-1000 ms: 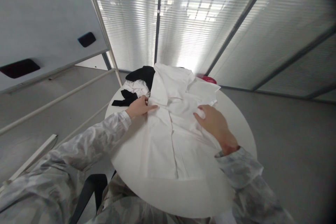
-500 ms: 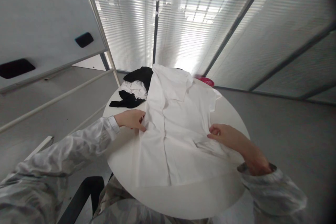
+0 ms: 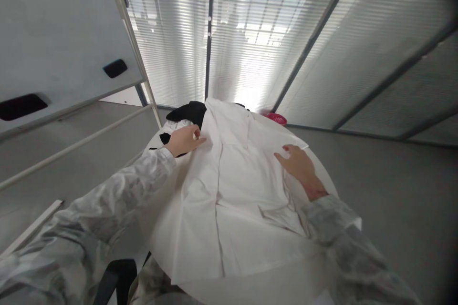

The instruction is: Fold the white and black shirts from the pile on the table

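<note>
A white short-sleeved shirt (image 3: 239, 190) lies spread over a round white table (image 3: 324, 171), its collar end at the far side and its front placket running down the middle. My left hand (image 3: 183, 140) is at the shirt's upper left edge, thumb and fingers apart. On the other side, my right hand (image 3: 298, 163) hovers at or just above the cloth near the right sleeve, fingers spread and holding nothing. Folds gather in the cloth below the right hand. Whether either hand touches the shirt is hard to see.
Black clothing (image 3: 188, 112) and a crumpled white cloth (image 3: 175, 126) sit at the table's far left. Something pink (image 3: 277, 118) shows beyond the far right edge. A whiteboard on a frame (image 3: 64, 33) stands at left, a ribbed glass partition (image 3: 246, 66) behind.
Both hands have let go of the shirt's sides and moved up toward its collar end. The shirt's hem now sits nearer me in view, partly through the camera tilting.
</note>
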{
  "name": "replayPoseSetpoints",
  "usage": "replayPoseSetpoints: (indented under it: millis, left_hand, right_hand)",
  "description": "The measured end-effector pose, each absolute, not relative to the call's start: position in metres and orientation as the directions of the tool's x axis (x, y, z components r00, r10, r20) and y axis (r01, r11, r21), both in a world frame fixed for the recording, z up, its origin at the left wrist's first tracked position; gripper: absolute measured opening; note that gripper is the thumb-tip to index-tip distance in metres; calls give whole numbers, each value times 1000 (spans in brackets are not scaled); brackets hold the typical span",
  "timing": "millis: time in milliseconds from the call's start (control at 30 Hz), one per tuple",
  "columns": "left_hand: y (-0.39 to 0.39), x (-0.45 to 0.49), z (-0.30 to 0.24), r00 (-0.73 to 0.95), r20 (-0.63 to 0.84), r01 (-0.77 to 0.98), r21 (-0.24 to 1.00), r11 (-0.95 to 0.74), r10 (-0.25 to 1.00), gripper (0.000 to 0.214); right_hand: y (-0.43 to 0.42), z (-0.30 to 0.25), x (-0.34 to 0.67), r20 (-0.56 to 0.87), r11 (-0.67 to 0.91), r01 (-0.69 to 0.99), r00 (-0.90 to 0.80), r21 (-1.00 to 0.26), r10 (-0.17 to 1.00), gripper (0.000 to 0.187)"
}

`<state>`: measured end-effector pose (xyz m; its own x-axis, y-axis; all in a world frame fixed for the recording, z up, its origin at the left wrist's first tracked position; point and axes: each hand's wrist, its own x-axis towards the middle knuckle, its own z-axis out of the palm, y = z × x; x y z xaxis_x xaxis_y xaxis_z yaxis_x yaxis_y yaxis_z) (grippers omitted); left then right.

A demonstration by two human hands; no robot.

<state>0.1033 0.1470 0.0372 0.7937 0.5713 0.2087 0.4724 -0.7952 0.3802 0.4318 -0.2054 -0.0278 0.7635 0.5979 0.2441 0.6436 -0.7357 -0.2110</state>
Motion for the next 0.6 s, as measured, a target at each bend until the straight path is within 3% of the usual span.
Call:
replayPoseSetpoints:
  millis: [100, 267, 433, 600]
  left_hand:
    - [160, 131, 32, 727, 297, 480, 426, -767, 620, 39]
    - [178, 159, 27, 640, 197, 582, 507, -636, 743, 46]
    - [189, 174, 26, 685, 183, 525, 546, -653, 705, 27]
    - [194, 177, 25, 626, 236, 475, 640, -604, 743, 17]
  right_hand:
    - [-184, -43, 440, 279, -746, 653, 746, -132, 604, 59]
    - [-172, -46, 450, 269, -772, 628, 763, -92, 588, 60]
    - [-175, -42, 473, 314, -864, 454, 870, -215, 380, 72]
    - [-184, -39, 496, 184, -877, 352, 934, -327, 306, 37]
